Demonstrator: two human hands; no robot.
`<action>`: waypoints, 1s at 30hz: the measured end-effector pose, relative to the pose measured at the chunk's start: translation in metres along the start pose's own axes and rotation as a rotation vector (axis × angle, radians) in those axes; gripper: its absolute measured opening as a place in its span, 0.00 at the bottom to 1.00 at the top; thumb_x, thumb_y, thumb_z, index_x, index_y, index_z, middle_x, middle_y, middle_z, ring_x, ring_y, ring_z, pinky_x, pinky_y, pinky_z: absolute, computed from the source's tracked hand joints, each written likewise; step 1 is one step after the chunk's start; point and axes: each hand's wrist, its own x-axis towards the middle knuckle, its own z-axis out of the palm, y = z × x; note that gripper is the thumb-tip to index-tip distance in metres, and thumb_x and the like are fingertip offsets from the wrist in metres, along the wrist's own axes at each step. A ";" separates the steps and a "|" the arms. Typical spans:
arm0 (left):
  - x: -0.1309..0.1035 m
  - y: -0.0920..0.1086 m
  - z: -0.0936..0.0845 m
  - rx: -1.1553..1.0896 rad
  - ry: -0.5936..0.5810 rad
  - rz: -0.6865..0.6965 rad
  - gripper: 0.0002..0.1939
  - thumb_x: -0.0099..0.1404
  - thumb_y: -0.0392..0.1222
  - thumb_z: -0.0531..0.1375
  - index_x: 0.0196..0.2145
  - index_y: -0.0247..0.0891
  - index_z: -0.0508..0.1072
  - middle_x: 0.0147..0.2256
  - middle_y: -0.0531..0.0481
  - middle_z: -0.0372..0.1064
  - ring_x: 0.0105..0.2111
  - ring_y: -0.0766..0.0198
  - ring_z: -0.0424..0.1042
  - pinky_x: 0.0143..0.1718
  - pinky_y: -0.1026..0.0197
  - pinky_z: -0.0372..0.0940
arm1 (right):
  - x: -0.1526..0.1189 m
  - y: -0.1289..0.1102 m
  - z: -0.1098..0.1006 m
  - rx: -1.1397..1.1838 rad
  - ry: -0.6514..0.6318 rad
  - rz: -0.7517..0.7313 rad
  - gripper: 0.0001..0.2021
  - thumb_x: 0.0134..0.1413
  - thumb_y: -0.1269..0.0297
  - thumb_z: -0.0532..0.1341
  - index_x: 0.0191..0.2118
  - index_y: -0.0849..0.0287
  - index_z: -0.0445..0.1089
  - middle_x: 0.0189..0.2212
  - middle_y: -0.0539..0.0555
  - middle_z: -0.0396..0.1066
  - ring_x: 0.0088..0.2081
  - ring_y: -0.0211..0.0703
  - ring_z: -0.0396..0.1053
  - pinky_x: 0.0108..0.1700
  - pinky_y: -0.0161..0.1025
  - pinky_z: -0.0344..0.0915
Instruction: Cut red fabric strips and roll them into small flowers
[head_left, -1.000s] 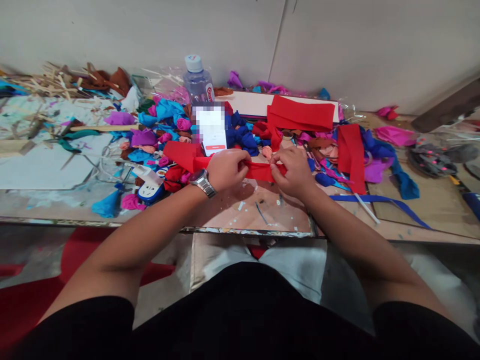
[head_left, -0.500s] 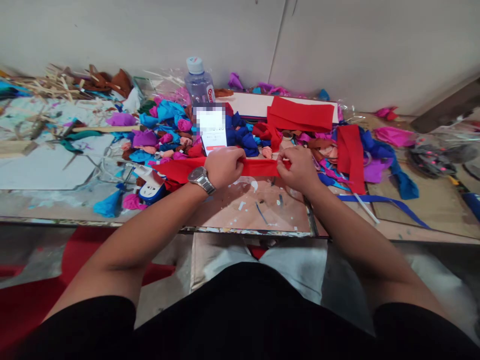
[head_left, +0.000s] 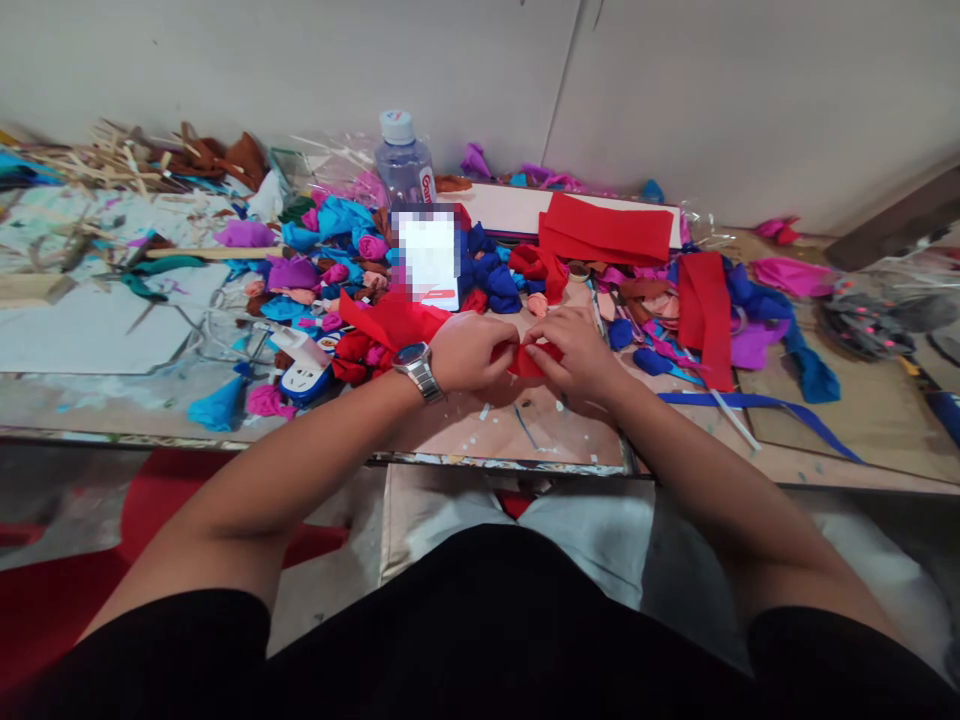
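Observation:
A strip of red crepe-like material (head_left: 528, 362) is held between both hands, low over the near part of the table. My left hand (head_left: 476, 352), with a metal watch on its wrist, closes its fingers on the strip. Close beside it, my right hand (head_left: 574, 352) pinches the strip's right end, thumb toward the left hand. The strip's loose part (head_left: 390, 318) trails behind my left hand over the pile. Fingertips of the left hand are partly hidden. A phone (head_left: 431, 260) with a lit screen stands just behind the hands.
A bottle (head_left: 405, 165) stands behind the phone. Crumpled coloured pieces (head_left: 352, 225) spread across the table. Folded red sheets (head_left: 604, 230) lie at the back right, another red strip (head_left: 705, 315) nearer. A power socket (head_left: 306, 380), green-handled pliers (head_left: 146, 280) and wooden sticks (head_left: 112, 165) are on the left.
My hands have come together, the right one moving left and down, the left one slightly right. The red strip, stretched taut between them before, now shows only a short bunched section there.

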 end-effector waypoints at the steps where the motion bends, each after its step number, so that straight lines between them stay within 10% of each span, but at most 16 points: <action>1: 0.000 0.000 0.000 0.003 -0.001 -0.009 0.16 0.70 0.45 0.55 0.39 0.39 0.82 0.35 0.44 0.82 0.35 0.54 0.78 0.35 0.53 0.58 | 0.000 0.000 0.000 -0.002 0.006 0.003 0.06 0.69 0.62 0.59 0.44 0.54 0.73 0.42 0.59 0.80 0.51 0.59 0.70 0.58 0.57 0.55; 30: 0.004 -0.015 -0.010 0.193 -0.014 -0.291 0.18 0.67 0.41 0.56 0.45 0.40 0.84 0.41 0.40 0.83 0.40 0.47 0.81 0.39 0.51 0.66 | 0.001 0.021 -0.004 -0.088 0.125 0.102 0.04 0.64 0.63 0.61 0.38 0.54 0.73 0.37 0.57 0.82 0.42 0.56 0.76 0.53 0.54 0.59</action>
